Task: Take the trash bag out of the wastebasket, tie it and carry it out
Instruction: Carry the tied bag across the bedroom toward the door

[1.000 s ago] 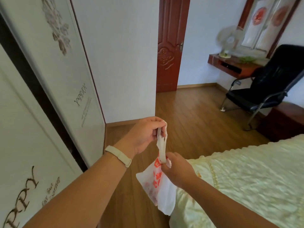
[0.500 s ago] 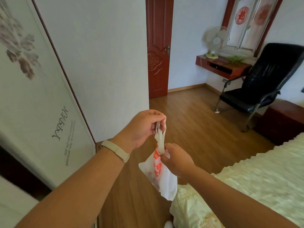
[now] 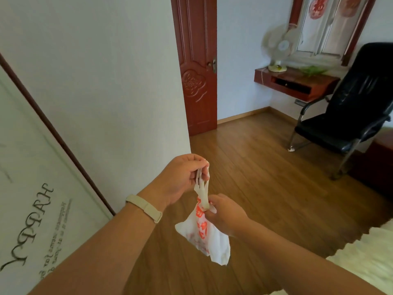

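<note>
A small white trash bag [image 3: 209, 239] with red printing hangs in front of me over the wooden floor. My left hand [image 3: 180, 177], with a beige band on its wrist, pinches the bag's twisted handles at the top. Just below, my right hand [image 3: 225, 216] grips the bag's gathered neck. The handles are stretched taut between the two hands. No wastebasket is in view.
A dark red wooden door [image 3: 196, 64] stands ahead past the white wall corner [image 3: 187, 116]. A black chair [image 3: 348, 116] and a wall shelf [image 3: 297, 83] with a fan [image 3: 276, 50] are at the right. A cream bedspread [image 3: 365, 258] lies at lower right, a printed wardrobe panel [image 3: 32, 209] at left.
The view has moved forward and to the right, past the bed and the wardrobe. Both hands keep their hold on the bag, and the door looks nearer.
</note>
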Motion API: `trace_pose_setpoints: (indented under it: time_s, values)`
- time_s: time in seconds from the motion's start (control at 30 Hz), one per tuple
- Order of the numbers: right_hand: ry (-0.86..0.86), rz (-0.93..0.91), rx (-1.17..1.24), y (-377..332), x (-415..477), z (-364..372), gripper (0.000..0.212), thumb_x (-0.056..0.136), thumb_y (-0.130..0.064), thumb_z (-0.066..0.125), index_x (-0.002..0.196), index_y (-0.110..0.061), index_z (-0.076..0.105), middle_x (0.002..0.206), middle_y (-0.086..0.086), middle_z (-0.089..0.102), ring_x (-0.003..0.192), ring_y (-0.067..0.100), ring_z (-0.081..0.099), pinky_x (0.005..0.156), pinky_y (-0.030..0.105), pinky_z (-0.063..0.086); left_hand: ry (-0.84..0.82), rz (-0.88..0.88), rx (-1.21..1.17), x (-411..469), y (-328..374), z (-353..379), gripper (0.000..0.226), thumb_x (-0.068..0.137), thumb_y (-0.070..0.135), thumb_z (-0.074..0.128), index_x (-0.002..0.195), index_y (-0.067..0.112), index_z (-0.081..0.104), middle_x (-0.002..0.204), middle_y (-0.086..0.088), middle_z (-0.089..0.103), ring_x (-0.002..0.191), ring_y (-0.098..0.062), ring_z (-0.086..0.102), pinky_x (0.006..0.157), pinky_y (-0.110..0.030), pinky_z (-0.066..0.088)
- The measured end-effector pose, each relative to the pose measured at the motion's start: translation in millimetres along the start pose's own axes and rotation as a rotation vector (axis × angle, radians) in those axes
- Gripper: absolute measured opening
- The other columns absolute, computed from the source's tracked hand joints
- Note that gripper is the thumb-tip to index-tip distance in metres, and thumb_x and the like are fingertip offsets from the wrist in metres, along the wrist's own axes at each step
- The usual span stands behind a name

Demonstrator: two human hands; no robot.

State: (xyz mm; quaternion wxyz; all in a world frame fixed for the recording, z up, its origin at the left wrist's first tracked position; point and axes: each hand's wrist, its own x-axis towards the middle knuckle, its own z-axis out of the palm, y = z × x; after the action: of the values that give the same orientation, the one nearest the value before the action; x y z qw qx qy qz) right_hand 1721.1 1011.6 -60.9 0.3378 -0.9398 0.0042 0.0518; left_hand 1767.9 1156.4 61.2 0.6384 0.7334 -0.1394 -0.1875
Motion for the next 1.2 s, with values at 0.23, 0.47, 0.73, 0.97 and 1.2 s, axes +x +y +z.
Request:
trace_pose_setpoints:
  time_s: [0.23, 0.47, 0.73, 0.97, 1.2]
  values:
    - [0.046, -0.009, -0.075, 18, 105, -48, 0.034, 0.091, -0.035, 0.062, 0.125, -0.029, 0.060, 0.111, -0.007, 0.062, 0.091, 0.012, 0.059, 0.076, 0.026, 0.053, -0.045, 0.056, -0.033, 101, 18, -14, 0.031, 0.097, 0.018, 0.048, 0.075, 0.011, 0.069, 0.071, -0.004, 0.067, 0.078, -0.023, 0.061, 0.088, -0.039, 0.054]
    - [0.065, 0.098, -0.066, 53, 202, -71, 0.036, 0.090, -0.039, 0.064, 0.125, -0.030, 0.061, 0.112, -0.009, 0.064, 0.091, 0.011, 0.062, 0.072, 0.021, 0.050, -0.124, 0.063, -0.070, 211, 9, -30, 0.031, 0.097, 0.018, 0.048, 0.075, 0.013, 0.070, 0.074, -0.006, 0.067, 0.080, -0.024, 0.062, 0.089, -0.040, 0.054]
    - [0.054, 0.233, -0.070, 93, 319, -75, 0.037, 0.089, -0.042, 0.062, 0.125, -0.032, 0.062, 0.109, -0.009, 0.064, 0.093, 0.010, 0.061, 0.080, 0.030, 0.057, -0.255, 0.003, -0.060, 370, -16, -54, 0.025, 0.096, 0.020, 0.050, 0.080, 0.011, 0.067, 0.075, -0.006, 0.066, 0.080, -0.022, 0.063, 0.091, -0.040, 0.055]
    - [0.123, 0.315, -0.095, 98, 433, -112, 0.037, 0.089, -0.041, 0.063, 0.124, -0.029, 0.062, 0.110, -0.007, 0.064, 0.093, 0.012, 0.061, 0.078, 0.029, 0.056, -0.344, -0.008, -0.115, 494, 5, -91, 0.023, 0.095, 0.018, 0.051, 0.080, 0.010, 0.067, 0.075, -0.009, 0.065, 0.080, -0.026, 0.061, 0.089, -0.042, 0.052]
    - [0.135, 0.287, -0.112, 112, 534, -147, 0.039, 0.088, -0.041, 0.064, 0.125, -0.029, 0.062, 0.105, -0.007, 0.064, 0.090, 0.012, 0.061, 0.080, 0.034, 0.058, -0.329, 0.006, -0.104, 587, 18, -116, 0.024, 0.096, 0.019, 0.050, 0.080, 0.009, 0.066, 0.075, -0.009, 0.065, 0.081, -0.025, 0.060, 0.091, -0.041, 0.051]
